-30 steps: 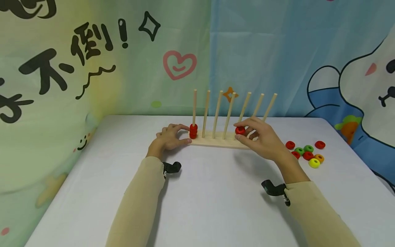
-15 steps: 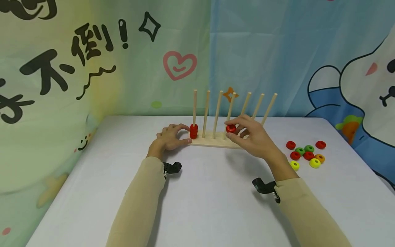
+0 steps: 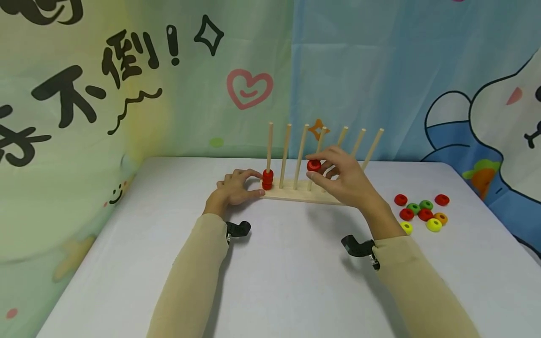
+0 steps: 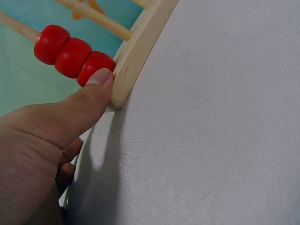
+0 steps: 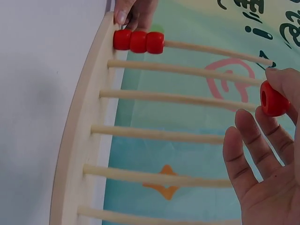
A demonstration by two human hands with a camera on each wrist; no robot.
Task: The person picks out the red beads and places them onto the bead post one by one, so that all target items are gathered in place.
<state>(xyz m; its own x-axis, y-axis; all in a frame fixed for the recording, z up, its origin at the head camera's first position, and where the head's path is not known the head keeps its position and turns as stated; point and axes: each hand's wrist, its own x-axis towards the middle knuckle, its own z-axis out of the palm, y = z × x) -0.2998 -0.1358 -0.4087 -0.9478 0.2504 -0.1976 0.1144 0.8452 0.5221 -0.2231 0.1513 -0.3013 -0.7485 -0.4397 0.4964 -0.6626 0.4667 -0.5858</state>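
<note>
A wooden peg stand [image 3: 291,194] with several upright pegs sits toward the back of the table. At its left end, my left hand [image 3: 233,189] grips the base, the thumb [image 4: 96,86] pressed on the corner in the left wrist view. Three red beads [image 3: 267,180] are stacked on the leftmost peg. My right hand [image 3: 346,180] pinches another red bead [image 3: 313,165] between thumb and fingers, held up in front of the middle pegs. From the right wrist, this bead [image 5: 274,99] shows its hole facing the base, off any peg and near the peg tops.
Loose beads lie to the right of the stand: several red, two green ones [image 3: 426,204], an orange one [image 3: 441,218] and yellow ones [image 3: 434,225]. A printed cloth backdrop [image 3: 253,42] hangs behind the white table [image 3: 287,272].
My right hand has carried the red bead leftward along the pegs, then raised it slightly. My left hand has stayed on the stand's end.
</note>
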